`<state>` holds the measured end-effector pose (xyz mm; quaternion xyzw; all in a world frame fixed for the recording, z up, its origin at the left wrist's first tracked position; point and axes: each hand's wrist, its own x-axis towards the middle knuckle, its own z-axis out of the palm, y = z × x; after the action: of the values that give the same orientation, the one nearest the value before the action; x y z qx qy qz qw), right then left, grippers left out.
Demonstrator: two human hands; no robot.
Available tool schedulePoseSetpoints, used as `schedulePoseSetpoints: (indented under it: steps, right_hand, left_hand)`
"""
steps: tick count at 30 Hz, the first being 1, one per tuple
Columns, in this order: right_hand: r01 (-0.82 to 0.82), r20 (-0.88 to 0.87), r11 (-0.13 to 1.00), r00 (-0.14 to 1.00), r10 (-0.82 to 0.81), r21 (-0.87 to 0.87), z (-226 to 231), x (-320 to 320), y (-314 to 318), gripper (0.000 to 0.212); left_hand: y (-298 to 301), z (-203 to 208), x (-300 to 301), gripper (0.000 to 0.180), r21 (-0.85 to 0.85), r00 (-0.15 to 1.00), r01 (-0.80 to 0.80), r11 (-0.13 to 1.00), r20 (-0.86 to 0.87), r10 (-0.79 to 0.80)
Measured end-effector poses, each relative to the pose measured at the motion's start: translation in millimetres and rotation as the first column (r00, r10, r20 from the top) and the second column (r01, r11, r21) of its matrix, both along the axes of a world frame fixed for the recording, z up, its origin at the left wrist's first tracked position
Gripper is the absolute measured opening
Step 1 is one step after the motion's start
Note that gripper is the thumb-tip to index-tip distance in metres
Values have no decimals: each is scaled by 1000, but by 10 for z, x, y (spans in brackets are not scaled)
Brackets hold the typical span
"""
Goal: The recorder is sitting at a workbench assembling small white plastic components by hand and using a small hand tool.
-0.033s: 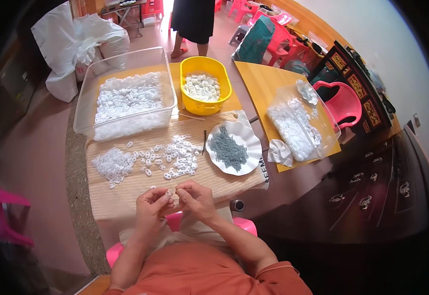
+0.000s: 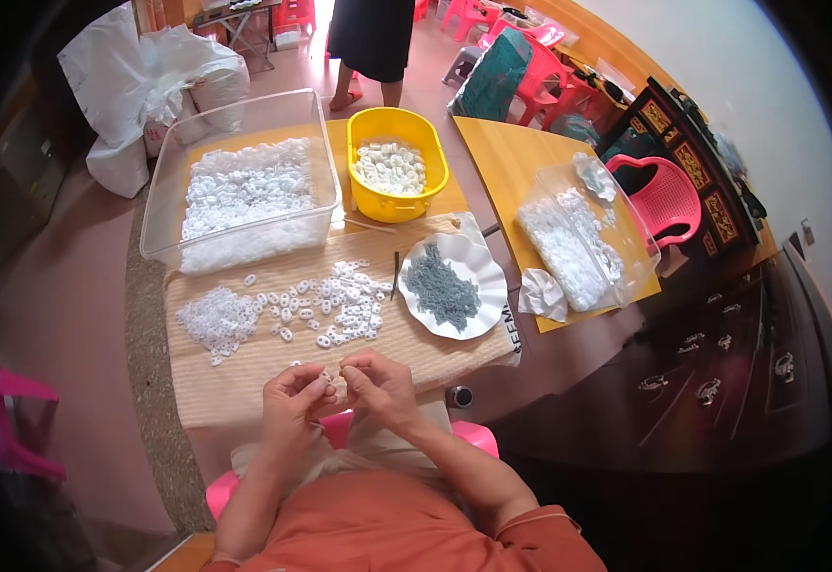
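Just over the near edge of the table, my left hand pinches a small white plastic piece between thumb and fingertips. Close beside it, my right hand is closed in a pinch, its fingertips facing the piece; what they hold is too small to make out. Beyond my hands lie scattered white oval pieces with holes. To their left is a heap of smaller white parts. On the right, a white scalloped plate carries a pile of tiny grey-green parts.
A clear bin of white parts and a yellow tub of white pieces stand at the back. A dark thin tool lies left of the plate. On the right-hand table is another clear box. A person stands beyond.
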<state>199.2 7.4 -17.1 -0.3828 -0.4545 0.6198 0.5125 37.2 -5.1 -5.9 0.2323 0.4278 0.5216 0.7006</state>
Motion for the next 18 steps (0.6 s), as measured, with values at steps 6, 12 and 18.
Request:
schedulePoseSetpoints:
  steps: [6, 12, 18]
  right_hand:
    - [6, 74, 996, 997, -13, 86, -7, -16, -8, 11]
    - [-28, 64, 997, 998, 24, 67, 59, -59, -54, 11]
    - [-7, 86, 1000, 996, 5, 23, 30, -68, -74, 10]
  left_hand:
    - [-61, -53, -106, 17, 22, 996, 58, 998, -76, -56]
    - [-122, -104, -122, 16, 32, 995, 74, 997, -62, -72]
    - [-113, -70, -121, 15, -39, 995, 98, 994, -14, -98]
